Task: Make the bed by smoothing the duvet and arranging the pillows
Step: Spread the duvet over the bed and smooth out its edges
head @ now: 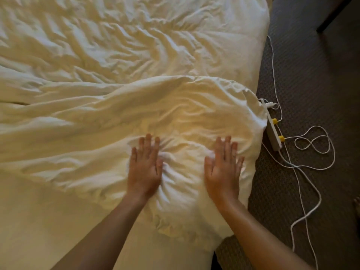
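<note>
Covering nearly the whole bed, a crumpled white duvet (109, 61) lies folded back on itself near the right edge. Dark carpet (311, 78) runs alongside. The left hand (145, 166) and right hand (223, 168) press flat on the fold, fingers straight, palms down, well apart. A white power strip (273, 131) with yellow plugs (274, 121) and looping cords (311, 141) lies just beside the bed.

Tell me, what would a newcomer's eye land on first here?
Two bare hands, the left hand and right hand, press flat, fingers spread, on a rumpled cream duvet near the bed's right edge. Beside the bed, on dark carpet, lies a white power strip with yellow plugs and looping white cords.
</note>
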`<state>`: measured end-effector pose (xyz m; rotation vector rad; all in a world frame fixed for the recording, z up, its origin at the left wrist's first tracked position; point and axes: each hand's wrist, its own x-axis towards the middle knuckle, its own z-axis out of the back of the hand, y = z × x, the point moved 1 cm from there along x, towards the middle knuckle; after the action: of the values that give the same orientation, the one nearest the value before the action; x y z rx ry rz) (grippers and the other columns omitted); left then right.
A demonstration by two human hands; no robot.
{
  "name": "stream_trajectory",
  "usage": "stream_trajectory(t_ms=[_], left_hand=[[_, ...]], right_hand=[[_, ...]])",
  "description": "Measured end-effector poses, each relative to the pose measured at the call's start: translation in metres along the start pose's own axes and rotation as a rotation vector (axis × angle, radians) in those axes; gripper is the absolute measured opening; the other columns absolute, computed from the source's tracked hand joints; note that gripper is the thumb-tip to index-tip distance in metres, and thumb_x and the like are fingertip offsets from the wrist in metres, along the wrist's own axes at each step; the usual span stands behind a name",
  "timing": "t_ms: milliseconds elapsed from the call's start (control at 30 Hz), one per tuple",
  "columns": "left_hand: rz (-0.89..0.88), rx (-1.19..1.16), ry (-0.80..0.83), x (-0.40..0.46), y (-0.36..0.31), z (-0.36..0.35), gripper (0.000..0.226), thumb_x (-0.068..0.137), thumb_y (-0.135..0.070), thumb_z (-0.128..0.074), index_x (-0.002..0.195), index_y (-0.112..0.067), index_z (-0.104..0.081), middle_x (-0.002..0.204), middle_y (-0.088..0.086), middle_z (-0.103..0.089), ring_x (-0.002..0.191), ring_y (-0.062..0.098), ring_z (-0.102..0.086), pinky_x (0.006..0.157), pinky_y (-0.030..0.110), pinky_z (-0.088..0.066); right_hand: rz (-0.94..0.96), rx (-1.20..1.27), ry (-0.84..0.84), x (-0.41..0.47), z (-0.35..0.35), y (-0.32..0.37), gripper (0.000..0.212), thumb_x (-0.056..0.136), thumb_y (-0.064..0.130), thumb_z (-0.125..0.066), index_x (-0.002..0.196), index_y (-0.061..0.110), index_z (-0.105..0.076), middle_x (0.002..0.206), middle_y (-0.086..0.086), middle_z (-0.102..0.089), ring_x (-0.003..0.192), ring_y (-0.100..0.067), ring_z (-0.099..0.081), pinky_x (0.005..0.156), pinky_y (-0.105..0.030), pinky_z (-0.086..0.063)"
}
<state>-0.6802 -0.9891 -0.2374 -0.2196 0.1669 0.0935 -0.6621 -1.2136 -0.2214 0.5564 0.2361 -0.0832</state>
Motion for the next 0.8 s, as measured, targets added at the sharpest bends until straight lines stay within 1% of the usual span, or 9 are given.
stream_trajectory(t_ms=[133, 200, 300, 367, 467, 533, 600, 700, 800], left_hand=[[-0.227, 0.005, 0.098, -0.050, -0.001, -0.008, 0.061, 0.101, -0.039, -0.024, 0.158, -0.026, -0.010, 0.166, 0.001, -0.001, 0.153, 0.019, 0.002, 0.123, 0.041, -0.006], [-0.194, 0.068, 0.114, -0.066, 0.028, -0.015, 0.061, 0.101, -0.041, -0.025, 0.158, -0.026, -0.012, 0.166, 0.001, -0.006, 0.153, 0.021, -0.004, 0.122, 0.045, -0.011], [-0.038, 0.133, 0.131, -0.085, 0.082, -0.012, 0.062, 0.098, -0.043, -0.025, 0.158, -0.025, -0.018, 0.165, 0.002, -0.012, 0.152, 0.025, -0.012, 0.120, 0.050, -0.013], [0.037, 0.121, 0.168, -0.096, 0.107, -0.001, 0.063, 0.096, -0.043, -0.023, 0.157, -0.024, -0.023, 0.165, 0.003, -0.012, 0.152, 0.026, -0.012, 0.121, 0.051, -0.013], [0.055, 0.046, 0.189, -0.107, 0.126, 0.030, 0.069, 0.093, -0.047, -0.010, 0.157, -0.025, -0.020, 0.166, 0.003, -0.006, 0.153, 0.023, -0.004, 0.122, 0.046, -0.004], [0.007, 0.007, 0.169, -0.114, 0.136, 0.054, 0.071, 0.090, -0.049, -0.003, 0.157, -0.028, -0.013, 0.166, 0.000, 0.003, 0.153, 0.019, 0.005, 0.121, 0.041, 0.003], [-0.025, -0.043, 0.141, -0.116, 0.146, 0.081, 0.073, 0.088, -0.050, -0.002, 0.157, -0.029, -0.015, 0.166, -0.001, 0.005, 0.153, 0.017, 0.006, 0.122, 0.039, 0.003], [-0.033, -0.104, 0.096, -0.106, 0.159, 0.118, 0.076, 0.087, -0.051, -0.005, 0.152, -0.025, -0.032, 0.165, 0.004, -0.010, 0.153, 0.021, -0.007, 0.122, 0.041, -0.006], [-0.043, -0.137, 0.070, -0.086, 0.166, 0.144, 0.072, 0.089, -0.050, -0.011, 0.147, -0.021, -0.042, 0.161, 0.009, -0.026, 0.149, 0.025, -0.022, 0.122, 0.042, -0.016]], right_hand=[[0.295, -0.090, 0.143, -0.076, -0.037, 0.017, 0.065, 0.100, 0.043, -0.029, 0.159, 0.030, -0.007, 0.167, 0.005, 0.006, 0.153, -0.016, 0.010, 0.123, -0.045, 0.002], [0.341, -0.163, 0.177, -0.095, -0.048, -0.001, 0.064, 0.100, 0.046, -0.030, 0.159, 0.030, -0.011, 0.167, 0.005, 0.001, 0.154, -0.017, 0.005, 0.122, -0.048, -0.005], [0.236, -0.259, 0.165, -0.105, -0.046, -0.018, 0.063, 0.100, 0.051, -0.023, 0.159, 0.034, -0.008, 0.167, 0.006, 0.004, 0.154, -0.017, 0.008, 0.123, -0.050, -0.005], [0.021, -0.291, 0.095, -0.111, -0.043, -0.008, 0.065, 0.098, 0.052, -0.019, 0.159, 0.035, -0.007, 0.168, 0.004, 0.004, 0.153, -0.019, 0.008, 0.123, -0.052, -0.003], [-0.219, -0.160, -0.016, -0.123, -0.041, 0.045, 0.061, 0.102, 0.045, -0.023, 0.158, 0.025, -0.011, 0.167, -0.003, -0.004, 0.153, -0.021, 0.004, 0.122, -0.053, -0.001], [-0.197, -0.051, -0.030, -0.132, -0.038, 0.090, 0.061, 0.103, 0.044, -0.029, 0.158, 0.025, -0.013, 0.167, -0.002, -0.005, 0.153, -0.016, 0.006, 0.122, -0.048, 0.005], [-0.103, 0.033, -0.033, -0.139, -0.037, 0.133, 0.059, 0.103, 0.042, -0.035, 0.157, 0.027, -0.019, 0.167, 0.001, -0.009, 0.153, -0.012, 0.005, 0.122, -0.044, 0.006], [-0.008, 0.140, -0.056, -0.140, -0.032, 0.181, 0.056, 0.103, 0.040, -0.039, 0.156, 0.028, -0.024, 0.166, 0.003, -0.015, 0.153, -0.009, 0.001, 0.124, -0.042, 0.003], [-0.008, 0.214, -0.086, -0.129, -0.029, 0.210, 0.056, 0.102, 0.038, -0.041, 0.155, 0.025, -0.027, 0.163, 0.002, -0.026, 0.152, -0.009, -0.006, 0.124, -0.041, 0.001]])
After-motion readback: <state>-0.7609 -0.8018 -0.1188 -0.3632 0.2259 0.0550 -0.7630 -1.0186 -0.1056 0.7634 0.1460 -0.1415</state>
